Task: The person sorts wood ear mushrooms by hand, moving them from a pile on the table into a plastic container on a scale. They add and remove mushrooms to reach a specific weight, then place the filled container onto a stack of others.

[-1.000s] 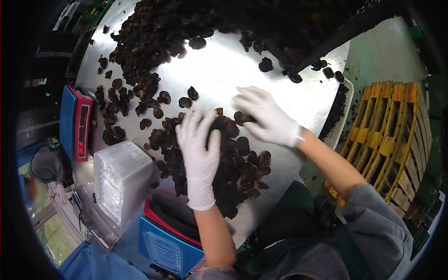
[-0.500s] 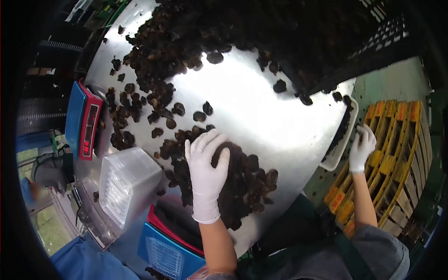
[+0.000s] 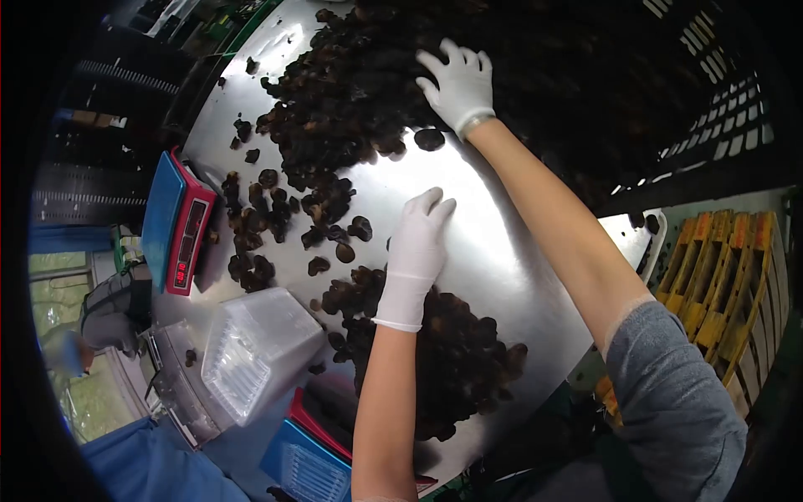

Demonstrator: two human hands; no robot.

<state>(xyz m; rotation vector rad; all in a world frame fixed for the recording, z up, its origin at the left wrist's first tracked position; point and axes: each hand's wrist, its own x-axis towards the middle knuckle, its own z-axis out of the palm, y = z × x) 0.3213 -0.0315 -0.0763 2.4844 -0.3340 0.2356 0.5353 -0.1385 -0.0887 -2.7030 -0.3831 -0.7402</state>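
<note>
My right hand [image 3: 462,87], in a white glove, is at the near edge of a large heap of dark wood ear mushrooms [image 3: 335,105], its fingers spread. No piece shows in its grasp. My left hand [image 3: 421,237], also gloved in white, is low over the metal table [image 3: 481,238], between that heap and a smaller mound of the same mushrooms [image 3: 460,347]. Its fingers are bent, with the thumb and a fingertip slightly apart. Its palm side is hidden, and a dark piece peeks out beside it. Loose mushrooms [image 3: 251,213] lie scattered to the left.
A red and blue digital scale [image 3: 180,230] stands at the left, with a stack of clear plastic trays [image 3: 263,347] nearer me. Another scale [image 3: 309,456] sits at the bottom. A black crate [image 3: 711,155] is at upper right, above yellow pallets [image 3: 711,284]. A blurred person [image 3: 113,314] is at far left.
My right hand has swung from beside the pallets up and left to the large heap. My left hand has moved forward off the smaller mound. The camera view has shifted slightly.
</note>
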